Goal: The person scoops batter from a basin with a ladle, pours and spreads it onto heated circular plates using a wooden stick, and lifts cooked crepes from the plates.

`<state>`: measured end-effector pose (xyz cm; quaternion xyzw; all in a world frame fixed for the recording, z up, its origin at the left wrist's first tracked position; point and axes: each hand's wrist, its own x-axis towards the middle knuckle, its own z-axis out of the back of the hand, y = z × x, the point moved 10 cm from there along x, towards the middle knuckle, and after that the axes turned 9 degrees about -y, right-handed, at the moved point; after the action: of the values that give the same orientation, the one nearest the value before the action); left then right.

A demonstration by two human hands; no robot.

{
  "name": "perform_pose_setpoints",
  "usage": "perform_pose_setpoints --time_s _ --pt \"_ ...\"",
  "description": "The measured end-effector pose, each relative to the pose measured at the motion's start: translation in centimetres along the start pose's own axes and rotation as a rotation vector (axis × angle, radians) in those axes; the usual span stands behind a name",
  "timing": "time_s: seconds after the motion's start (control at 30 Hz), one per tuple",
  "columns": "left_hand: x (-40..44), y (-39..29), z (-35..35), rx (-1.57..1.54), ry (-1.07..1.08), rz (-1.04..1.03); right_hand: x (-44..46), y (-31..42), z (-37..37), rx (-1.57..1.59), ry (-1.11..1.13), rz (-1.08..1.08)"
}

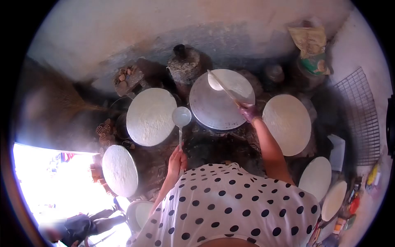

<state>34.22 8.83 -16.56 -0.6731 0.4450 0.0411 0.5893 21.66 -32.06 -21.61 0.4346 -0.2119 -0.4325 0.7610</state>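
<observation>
My left hand is closed around the handle of a ladle, whose round pale bowl hangs between two discs. My right hand, which looks purple, as if gloved, grips a long flat wooden stick. That stick reaches across the large round griddle. White batter lies on the griddle's far right part, under and beside the stick. Left of the ladle is a round disc with a white layer. A similar cream-coloured disc sits right of my right forearm.
More white discs lie at lower left and lower right. A stump-like block stands behind the griddle. A wire rack leans on the right wall, near a sack. At the bright doorway, a person appears.
</observation>
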Motion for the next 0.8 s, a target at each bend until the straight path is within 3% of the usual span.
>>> perform_pose_setpoints --time_s 0.07,0.13,0.3,0.37,0.4,0.5,0.53,0.6,0.7,0.8 --pt "-1.1 -0.4 -1.4 -0.13 0.028 -0.016 0.1 -0.9 1.6 0.064 -0.006 0.016" --pt "-1.6 0.1 -1.7 -0.133 -0.006 -0.011 -0.2 -3.4 4.2 -0.091 -0.271 -0.087" --pt "-1.7 2.4 -1.7 -0.154 -0.044 0.016 1.3 -1.8 -1.1 -0.3 -0.001 -0.083" --pt "-1.7 3.1 -1.8 -0.164 -0.067 0.043 2.1 -1.3 -3.1 -0.04 0.173 0.051" --pt "-2.1 2.9 -2.1 -0.163 -0.072 0.041 1.9 -1.0 -2.0 -0.001 0.246 0.002" --pt "-3.0 2.6 -2.7 -0.144 -0.121 0.015 3.3 -2.2 2.8 -0.05 0.014 0.05" --pt "-3.2 2.9 -2.4 -0.14 -0.126 0.002 2.7 -1.3 2.7 -0.053 0.026 0.049" --pt "-3.2 3.5 -2.2 -0.14 -0.134 0.002 2.2 -0.9 3.1 -0.427 -0.073 -0.044" --pt "-3.0 4.5 -2.1 -0.185 -0.14 0.044 2.9 -1.7 -1.6 -0.528 0.086 0.062" --pt "-3.2 4.5 -2.4 -0.197 -0.134 0.027 3.9 -1.9 -0.3 -0.371 0.158 0.13"
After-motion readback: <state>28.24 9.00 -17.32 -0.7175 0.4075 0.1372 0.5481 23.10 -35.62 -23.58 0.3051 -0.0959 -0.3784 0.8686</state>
